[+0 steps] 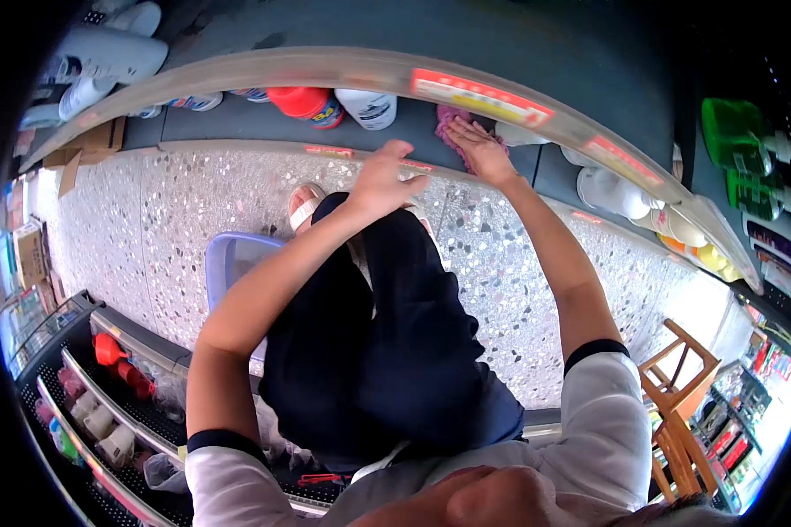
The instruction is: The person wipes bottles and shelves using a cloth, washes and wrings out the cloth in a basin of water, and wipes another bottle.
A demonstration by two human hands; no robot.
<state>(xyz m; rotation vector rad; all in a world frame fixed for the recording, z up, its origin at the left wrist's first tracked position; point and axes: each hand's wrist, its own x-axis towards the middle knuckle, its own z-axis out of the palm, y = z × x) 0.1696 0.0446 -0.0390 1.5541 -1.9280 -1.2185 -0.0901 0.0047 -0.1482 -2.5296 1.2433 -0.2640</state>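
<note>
My right hand presses a pink cloth down on the lower grey shelf, its fingers over the cloth. My left hand hangs in the air in front of the shelf's edge, fingers apart, holding nothing. Beyond it on the lower shelf are a red container and a white bottle, to the left of the cloth. A white item, partly hidden under the upper shelf's edge, lies just right of my right hand.
A purple-blue basin stands on the speckled floor by my legs. Green bottles are at the far right. A wooden stool stands at the lower right. Behind me, at the lower left, is another stocked rack.
</note>
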